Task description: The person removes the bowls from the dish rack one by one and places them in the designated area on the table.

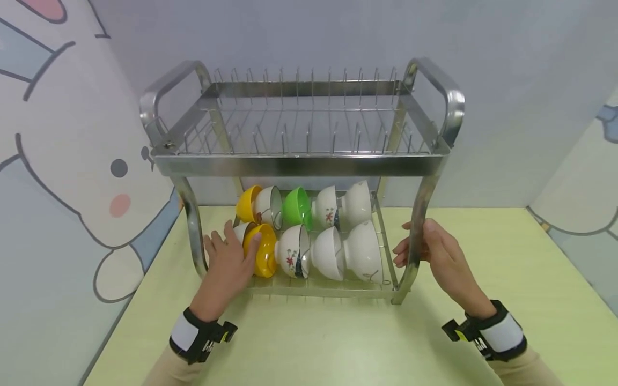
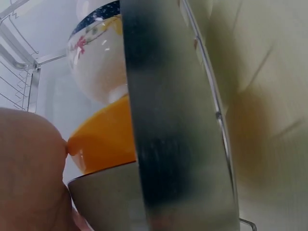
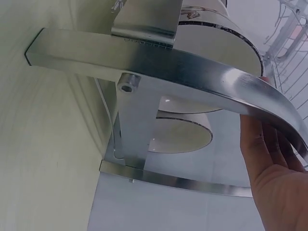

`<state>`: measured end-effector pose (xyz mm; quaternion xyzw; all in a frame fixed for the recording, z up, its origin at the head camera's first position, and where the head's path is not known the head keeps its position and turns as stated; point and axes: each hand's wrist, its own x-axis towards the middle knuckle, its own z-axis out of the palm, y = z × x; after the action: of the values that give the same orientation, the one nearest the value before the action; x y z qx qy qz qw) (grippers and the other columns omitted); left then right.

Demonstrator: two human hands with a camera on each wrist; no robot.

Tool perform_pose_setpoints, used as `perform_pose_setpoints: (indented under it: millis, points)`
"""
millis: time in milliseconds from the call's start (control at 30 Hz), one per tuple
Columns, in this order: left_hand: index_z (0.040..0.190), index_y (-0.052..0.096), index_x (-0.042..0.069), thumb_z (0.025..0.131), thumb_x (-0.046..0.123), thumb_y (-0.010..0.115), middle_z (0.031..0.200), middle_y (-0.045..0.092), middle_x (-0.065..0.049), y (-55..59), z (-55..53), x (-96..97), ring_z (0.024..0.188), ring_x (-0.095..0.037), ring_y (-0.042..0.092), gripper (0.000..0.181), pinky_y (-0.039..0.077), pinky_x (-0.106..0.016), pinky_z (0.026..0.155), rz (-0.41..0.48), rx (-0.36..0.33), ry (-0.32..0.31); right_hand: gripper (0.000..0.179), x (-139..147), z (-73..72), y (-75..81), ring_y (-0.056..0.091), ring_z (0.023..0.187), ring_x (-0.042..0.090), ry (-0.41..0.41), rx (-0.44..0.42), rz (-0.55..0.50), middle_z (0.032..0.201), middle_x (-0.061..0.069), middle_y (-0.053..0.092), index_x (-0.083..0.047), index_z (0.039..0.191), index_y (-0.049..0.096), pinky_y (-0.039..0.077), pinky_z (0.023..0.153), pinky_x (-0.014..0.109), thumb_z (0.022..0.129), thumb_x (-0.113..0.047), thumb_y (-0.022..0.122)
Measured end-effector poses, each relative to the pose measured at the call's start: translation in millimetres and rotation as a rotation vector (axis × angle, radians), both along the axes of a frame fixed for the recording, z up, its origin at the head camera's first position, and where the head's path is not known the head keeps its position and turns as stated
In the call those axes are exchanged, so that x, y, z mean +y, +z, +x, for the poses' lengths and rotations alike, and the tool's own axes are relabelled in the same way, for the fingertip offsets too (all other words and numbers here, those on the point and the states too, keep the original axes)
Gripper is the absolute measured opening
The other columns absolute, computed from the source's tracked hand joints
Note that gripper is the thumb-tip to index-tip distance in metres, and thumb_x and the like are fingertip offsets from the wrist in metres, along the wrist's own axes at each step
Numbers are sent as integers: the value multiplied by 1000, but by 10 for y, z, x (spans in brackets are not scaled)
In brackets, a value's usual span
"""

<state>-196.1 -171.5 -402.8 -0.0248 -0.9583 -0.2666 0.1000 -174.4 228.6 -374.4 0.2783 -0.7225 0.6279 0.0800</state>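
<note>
At the left end of the front row on the rack's lower tier, my left hand point(image 1: 227, 262) holds a white dark-rimmed bowl point(image 2: 110, 197), mostly hidden behind the hand in the head view. The thumb lies against the neighbouring yellow bowl point(image 1: 265, 254). My right hand point(image 1: 446, 257) is at the right front leg of the metal dish rack point(image 1: 301, 166). Its extended fingers point(image 3: 255, 139) pass behind that leg, and the thumb lies along the outer side. Nearest these fingers is a large white bowl point(image 1: 364, 252), tipped on its side.
Beside these stand a flower-patterned bowl point(image 1: 292, 252) and another white bowl point(image 1: 328, 254). The back row includes a yellow bowl point(image 1: 247, 203) and a green bowl point(image 1: 295, 206). Wire dividers line the upper tier above the hands. The rack stands on a pale yellow-green table point(image 1: 328, 343) against a wall.
</note>
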Motion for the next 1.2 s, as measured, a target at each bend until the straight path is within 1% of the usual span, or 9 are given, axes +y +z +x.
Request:
perform_pose_setpoints:
  millis: [67,167,267,433,600,700,833,967,1200]
  points:
    - [141,6,-14,96,60,24,133,10,-54,-14,-11,2,124,-63,0,88,6,-71,102,-19,7,14,36,-14,9,-2,63,67,41,0,-6,-18,85,35,60,5,126,43,59,62,38,106,-7,15]
    - [140,10,-14,96,61,22,129,18,-54,-13,-18,12,121,-65,8,88,8,-71,102,-21,18,19,35,-28,14,1,63,66,41,-6,0,-37,84,35,61,3,130,39,59,61,38,106,-9,16]
    - [139,13,-14,96,62,20,121,31,-52,-3,-4,13,114,-64,25,88,19,-70,99,-3,11,23,35,-47,10,7,63,66,40,1,2,-42,84,35,61,3,130,39,59,61,38,106,-9,16]
    - [135,22,-11,96,62,20,108,42,-45,-14,6,18,100,-56,41,83,36,-68,88,11,20,25,36,-102,-5,5,62,66,41,35,-40,-54,85,35,61,4,129,39,59,59,42,107,-13,17]
    - [131,31,-7,97,59,25,100,43,-38,-51,0,42,92,-51,43,74,42,-66,79,7,108,-3,37,-184,-19,-41,56,51,32,10,-73,-105,70,20,52,7,116,44,55,44,38,107,-19,19]
    - [133,32,-3,98,56,27,103,42,-36,-71,9,52,89,-47,45,68,46,-62,72,14,140,-9,36,-246,-31,-82,41,42,23,5,-65,-176,63,11,39,10,101,41,39,31,33,107,-18,19]
    - [135,34,0,100,51,30,108,39,-35,-88,-9,73,77,-40,50,62,51,-54,61,7,187,-20,36,-306,-40,-122,26,40,17,-25,-58,-250,59,6,31,8,88,31,18,29,35,107,-20,19]
    - [137,37,2,98,52,34,110,40,-35,-118,-39,80,73,-37,53,63,53,-50,59,8,212,-29,38,-322,-33,-144,24,39,16,-85,-79,-248,57,4,29,4,84,30,15,30,36,106,-24,21]
    - [137,39,10,93,59,40,114,33,-32,-159,-56,32,76,-37,52,67,53,-45,59,71,166,7,39,-349,-41,-161,24,39,16,-117,-104,-241,56,5,28,1,83,31,15,31,35,106,-28,22]
